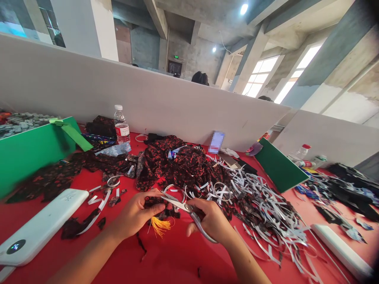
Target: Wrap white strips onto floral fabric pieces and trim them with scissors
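My right hand [207, 219] is closed around the handles of a pair of silver scissors [177, 203], whose blades point left toward my other hand. Between the thumb and fingers of my left hand [139, 211] is a piece of dark floral fabric [151, 202], partly hidden by the fingers. The blades lie beside or across this fabric; whether they touch it I cannot tell. Below it hangs a yellow tassel [160, 227]; what it is attached to is hidden. A larger heap of black and red floral fabric [174, 161] lies just beyond both hands.
White strip scraps [266, 205] pile up on the red table [177, 264] at right. A white power bank [44, 225] lies at left. Green dividers [29, 161] stand at both sides. A water bottle [121, 128] and a phone [216, 142] stand by the grey partition [89, 86].
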Tool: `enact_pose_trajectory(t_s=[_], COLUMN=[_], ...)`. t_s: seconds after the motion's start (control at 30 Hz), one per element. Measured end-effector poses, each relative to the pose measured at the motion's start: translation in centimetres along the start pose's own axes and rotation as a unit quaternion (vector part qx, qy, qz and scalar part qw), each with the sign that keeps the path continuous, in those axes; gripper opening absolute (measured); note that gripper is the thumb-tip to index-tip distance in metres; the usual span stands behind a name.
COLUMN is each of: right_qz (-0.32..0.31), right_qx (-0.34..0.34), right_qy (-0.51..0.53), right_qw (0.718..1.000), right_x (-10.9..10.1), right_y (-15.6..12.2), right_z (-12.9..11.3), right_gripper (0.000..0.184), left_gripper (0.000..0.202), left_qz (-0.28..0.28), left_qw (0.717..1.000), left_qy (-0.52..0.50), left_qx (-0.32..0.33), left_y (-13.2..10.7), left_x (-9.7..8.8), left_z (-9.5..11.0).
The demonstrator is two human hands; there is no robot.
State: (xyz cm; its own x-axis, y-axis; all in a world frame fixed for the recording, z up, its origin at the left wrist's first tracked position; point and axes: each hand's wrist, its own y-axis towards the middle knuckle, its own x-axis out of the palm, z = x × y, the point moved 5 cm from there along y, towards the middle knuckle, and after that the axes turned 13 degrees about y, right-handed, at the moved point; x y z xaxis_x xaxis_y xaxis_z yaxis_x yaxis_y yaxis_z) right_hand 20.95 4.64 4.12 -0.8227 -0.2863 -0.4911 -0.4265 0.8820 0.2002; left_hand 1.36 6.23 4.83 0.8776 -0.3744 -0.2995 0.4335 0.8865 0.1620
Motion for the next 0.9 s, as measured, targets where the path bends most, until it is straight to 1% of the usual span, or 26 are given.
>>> enact_pose_trajectory(t_s=[0.1,0.17,0.27,0.33,0.37,0.47,0.53,0.63,0.7,0.77,0.8,0.83,0.87,0.9], right_qz=[0.001,0.008,0.062,0.101,0.111,0.104,0.082,0.052,0.057,0.074,0.083,0.093,0.102,0.111], right_qx=[0.002,0.018,0.051,0.046,0.035,0.027,0.052,0.09,0.103,0.121,0.132,0.144,0.156,0.166], right_qy=[0.003,0.01,0.056,0.122,0.156,0.251,0.322,0.413,0.437,0.46,0.487,0.522,0.563,0.601], right_qw=[1.0,1.0,0.995,0.986,0.981,0.962,0.942,0.905,0.891,0.876,0.859,0.835,0.805,0.774], right_x=[0.0,0.1,-0.2,-0.3,-0.2,0.9,2.2,4.3,5.1,5.5,5.6,5.7,5.8,5.9], right_y=[0.0,0.1,0.2,0.3,0.4,0.6,0.6,0.6,0.6,0.6,0.6,0.6,0.5,0.5], right_z=[0.2,0.7,1.9,2.3,2.2,1.4,0.7,-0.1,-0.1,0.3,0.6,1.0,1.3,1.6], right_gripper=[0.041,0.042,0.041,0.041,0.042,0.039,0.038,0.039,0.037,0.034,0.034,0.036,0.038,0.04], left_gripper=[0.016,0.016,0.018,0.02,0.021,0.024,0.027,0.033,0.036,0.039,0.043,0.047,0.05,0.048], left_qz=[0.006,0.006,0.015,0.027,0.032,0.039,0.045,0.049,0.052,0.031,0.014,-0.004,-0.019,-0.026], left_qw=[1.0,0.997,0.983,0.961,0.946,0.902,0.886,0.874,0.871,0.861,0.854,0.846,0.841,0.842], left_qy=[-0.021,-0.063,-0.166,-0.251,-0.295,-0.393,-0.421,-0.442,-0.454,-0.478,-0.494,-0.509,-0.519,-0.522], left_qx=[-0.015,-0.035,-0.079,-0.111,-0.128,-0.176,-0.192,-0.194,-0.181,-0.17,-0.164,-0.158,-0.148,-0.134], left_y=[-0.1,-0.2,-0.2,-0.1,0.0,0.2,0.3,0.3,0.3,0.3,0.2,0.2,0.1,0.0], left_x=[0.0,0.0,0.2,0.5,0.7,1.7,2.3,2.9,2.9,2.9,2.9,3.0,3.1,3.3], left_z=[-0.4,-0.7,-1.3,-1.6,-1.8,-2.3,-2.6,-3.0,-3.0,-2.6,-2.4,-2.1,-1.9,-1.7])
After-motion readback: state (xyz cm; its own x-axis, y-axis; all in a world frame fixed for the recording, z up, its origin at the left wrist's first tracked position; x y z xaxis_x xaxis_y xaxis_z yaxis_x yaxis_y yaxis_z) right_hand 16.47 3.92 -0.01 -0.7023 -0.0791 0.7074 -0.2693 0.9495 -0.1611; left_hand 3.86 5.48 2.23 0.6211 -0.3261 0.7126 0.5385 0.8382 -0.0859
